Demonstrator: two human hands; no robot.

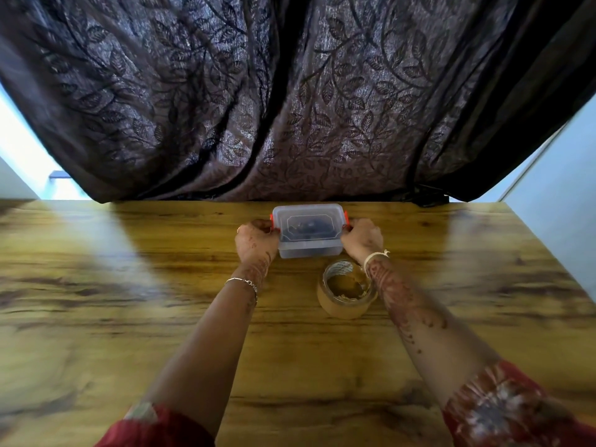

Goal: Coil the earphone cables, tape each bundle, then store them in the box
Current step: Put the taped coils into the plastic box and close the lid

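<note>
A small clear plastic box (309, 248) with its lid on and orange side clips stands near the far edge of the wooden table. Dark earphone bundles (306, 228) show dimly through the lid. My left hand (256, 241) grips the box's left end at the orange clip. My right hand (362, 237) grips the right end at the other clip. A roll of brown packing tape (345, 289) lies flat just in front of the box, beside my right wrist.
The wooden table (129, 301) stretches wide on both sides. A dark leaf-patterned curtain (290, 108) hangs right behind the table's far edge. A pale wall (561, 221) borders the right side.
</note>
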